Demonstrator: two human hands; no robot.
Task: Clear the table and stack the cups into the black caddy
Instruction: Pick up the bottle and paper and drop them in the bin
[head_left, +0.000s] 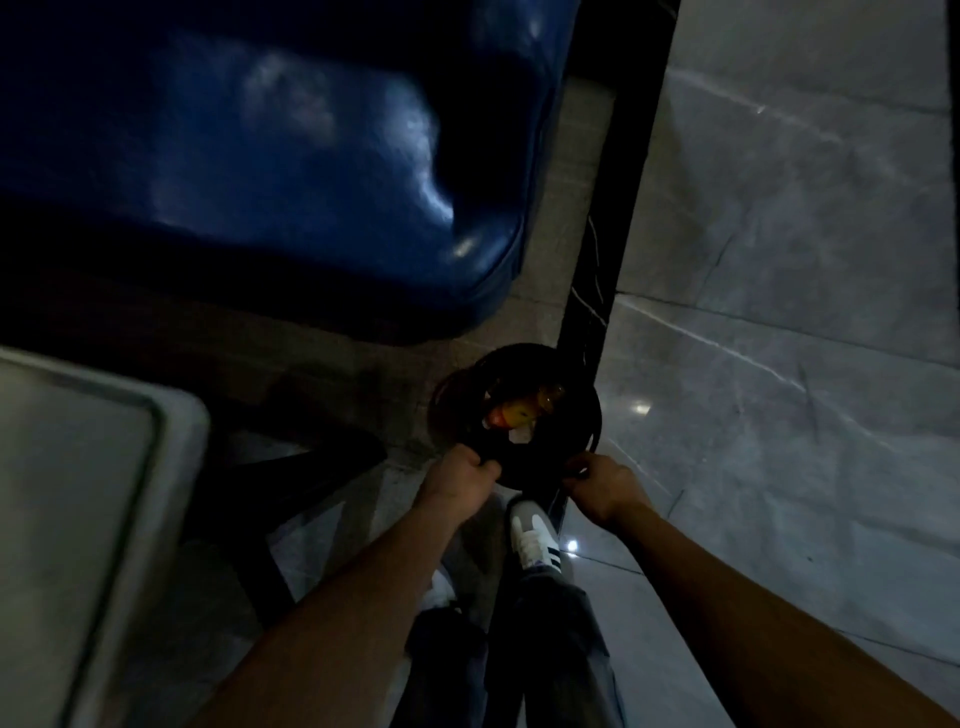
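fingers (485, 466) of the left hand (460, 475) curled tight over the near-left rim of the black caddy (519, 415); right hand (602, 486) fingers pinching the near-right rim; both hands clamped on it; caddy sits low over the floor, just ahead of a white shoe (532, 535), mouth facing straight up at the camera, round so no clear long axis; something orange and yellow (519, 410) inside, too dim to tell what; grey marble-look floor (779, 260) with pale veins on the right; black strip (618, 182) runs away from the caddy; blue padded seat (260, 171) upper left; pale surface (78, 493) with a rounded corner lower left; room very dim.
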